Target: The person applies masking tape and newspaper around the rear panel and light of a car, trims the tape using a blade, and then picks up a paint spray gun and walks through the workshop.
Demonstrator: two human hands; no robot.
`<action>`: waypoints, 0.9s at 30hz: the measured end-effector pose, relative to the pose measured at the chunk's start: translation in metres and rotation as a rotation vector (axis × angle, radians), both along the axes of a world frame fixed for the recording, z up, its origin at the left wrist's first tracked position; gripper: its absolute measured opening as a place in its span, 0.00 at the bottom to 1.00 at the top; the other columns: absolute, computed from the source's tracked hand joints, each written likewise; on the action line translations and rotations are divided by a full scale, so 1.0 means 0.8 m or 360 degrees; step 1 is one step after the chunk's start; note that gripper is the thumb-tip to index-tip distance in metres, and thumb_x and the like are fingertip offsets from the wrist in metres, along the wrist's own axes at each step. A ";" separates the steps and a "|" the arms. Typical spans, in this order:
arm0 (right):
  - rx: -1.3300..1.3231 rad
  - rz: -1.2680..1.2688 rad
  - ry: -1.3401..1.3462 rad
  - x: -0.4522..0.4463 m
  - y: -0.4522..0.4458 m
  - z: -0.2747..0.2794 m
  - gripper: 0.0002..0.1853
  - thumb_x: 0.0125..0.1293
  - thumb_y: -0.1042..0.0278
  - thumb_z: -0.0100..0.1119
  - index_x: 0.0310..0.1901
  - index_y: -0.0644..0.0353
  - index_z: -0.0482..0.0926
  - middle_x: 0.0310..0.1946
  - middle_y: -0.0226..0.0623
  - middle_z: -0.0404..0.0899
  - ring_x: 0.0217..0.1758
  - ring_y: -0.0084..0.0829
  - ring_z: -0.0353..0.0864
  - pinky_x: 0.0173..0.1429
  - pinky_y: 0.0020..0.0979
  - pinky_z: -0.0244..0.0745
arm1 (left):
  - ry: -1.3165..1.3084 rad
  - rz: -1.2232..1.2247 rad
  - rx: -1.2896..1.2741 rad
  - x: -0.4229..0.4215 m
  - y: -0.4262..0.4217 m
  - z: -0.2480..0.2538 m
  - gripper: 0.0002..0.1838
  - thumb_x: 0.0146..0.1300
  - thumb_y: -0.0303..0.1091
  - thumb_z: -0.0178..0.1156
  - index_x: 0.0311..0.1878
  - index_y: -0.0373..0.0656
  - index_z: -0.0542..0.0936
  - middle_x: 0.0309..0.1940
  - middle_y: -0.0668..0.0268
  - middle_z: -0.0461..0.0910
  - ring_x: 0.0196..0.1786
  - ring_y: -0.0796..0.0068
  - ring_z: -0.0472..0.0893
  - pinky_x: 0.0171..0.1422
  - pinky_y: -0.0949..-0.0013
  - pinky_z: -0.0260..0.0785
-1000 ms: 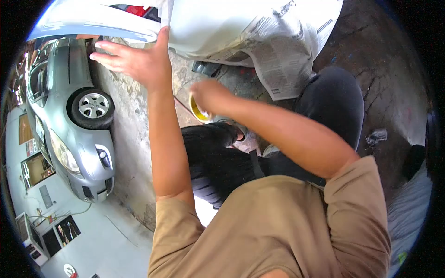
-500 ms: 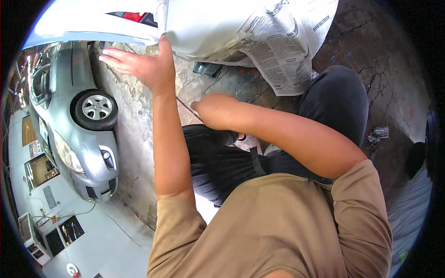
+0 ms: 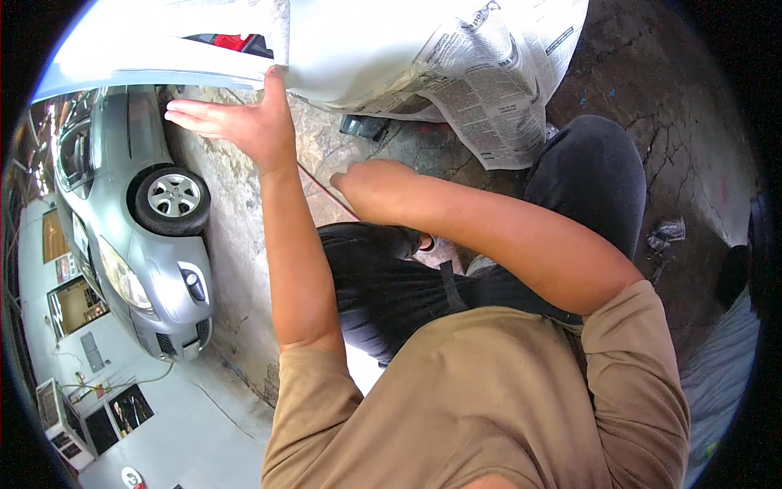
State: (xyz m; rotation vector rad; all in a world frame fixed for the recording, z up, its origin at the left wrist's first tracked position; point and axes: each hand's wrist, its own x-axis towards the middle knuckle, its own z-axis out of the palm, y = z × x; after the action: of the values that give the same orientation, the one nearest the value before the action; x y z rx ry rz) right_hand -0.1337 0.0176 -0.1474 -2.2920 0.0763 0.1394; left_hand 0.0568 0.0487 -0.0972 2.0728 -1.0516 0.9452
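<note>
My left hand (image 3: 236, 129) is stretched out with its back toward me, fingers pointing left and thumb raised. The thumb tip is at the lower edge of a glossy white car body panel (image 3: 155, 69), beside a strip of masking paper (image 3: 279, 33); whether it presses on the panel is unclear. Lower and to the right, my right hand (image 3: 373, 189) is closed, with its fingers mostly turned away from view. A thin reddish rod or cord (image 3: 322, 187) runs slantwise just left of this hand. Whether the fist grips it or something else is hidden.
Printed newspaper (image 3: 489, 98) hangs over the white bodywork on the right. Under it a dark object (image 3: 364, 126) lies on the cracked concrete floor (image 3: 232, 175). A silver car (image 3: 155, 261) stands on the left. Crumpled plastic (image 3: 668, 232) lies at the right.
My left hand has shifted a little to the left along the panel's edge, its fingers closer together. My right hand has barely moved and stays closed.
</note>
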 end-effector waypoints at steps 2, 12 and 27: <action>0.0013 0.0004 0.0037 -0.001 -0.003 0.006 0.16 0.66 0.75 0.57 0.55 0.61 0.80 0.45 0.54 0.86 0.52 0.56 0.87 0.52 0.54 0.81 | 0.0016 -0.0006 -0.0076 -0.001 -0.006 0.007 0.76 0.50 0.50 0.80 0.80 0.22 0.31 0.80 0.26 0.30 0.84 0.29 0.33 0.84 0.34 0.32; -0.0009 -0.0031 -0.0022 -0.006 -0.009 0.015 0.16 0.65 0.77 0.53 0.55 0.63 0.79 0.44 0.54 0.85 0.51 0.57 0.86 0.51 0.55 0.80 | -0.0042 -0.0022 -0.0207 -0.014 -0.015 0.029 0.69 0.55 0.41 0.73 0.81 0.27 0.29 0.80 0.27 0.28 0.83 0.28 0.34 0.83 0.33 0.36; 0.0028 -0.0097 0.0001 -0.006 -0.035 0.078 0.23 0.71 0.68 0.54 0.66 0.61 0.73 0.53 0.53 0.81 0.56 0.55 0.83 0.59 0.53 0.78 | 0.0154 -0.0106 -0.0450 -0.011 -0.016 0.089 0.71 0.59 0.51 0.76 0.83 0.35 0.28 0.82 0.38 0.23 0.85 0.40 0.29 0.86 0.40 0.32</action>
State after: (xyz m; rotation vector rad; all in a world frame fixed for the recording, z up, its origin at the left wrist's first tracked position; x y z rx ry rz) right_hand -0.1385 -0.0105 -0.0854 -2.2694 0.1446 0.1088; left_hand 0.0481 0.0358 -0.0264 1.8210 -0.8765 0.8946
